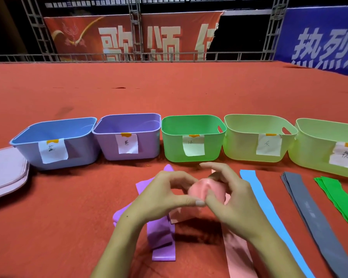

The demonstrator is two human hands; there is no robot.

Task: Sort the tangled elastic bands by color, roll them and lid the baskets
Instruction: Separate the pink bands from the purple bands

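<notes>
**Pink band half-rolled between both hands**

Both forearms reach in from the near edge of the red cloth-covered counter. Left hand and right hand meet just in front of the row of baskets, each grip clamped on the rolled end of a pink flat elastic band; thumbs and fingertips pinch the roll from either side. The band's loose tail runs down toward the near edge under the right forearm.

Under the left hand lies a purple flat elastic band, folded over itself. Right of the hands, three more lie flat and apart from one another, running toward the near right corner: a blue strip of elastic band, a stack of grey elastic bands, and a stack of green elastic bands.

Five open plastic baskets stand side by side across the counter's middle, each with a taped paper label: blue basket, purple basket, green basket, pale green basket, and a second pale green basket at the right edge. A stack of pale pink lids rests at the left edge, just beside the blue basket.
</notes>
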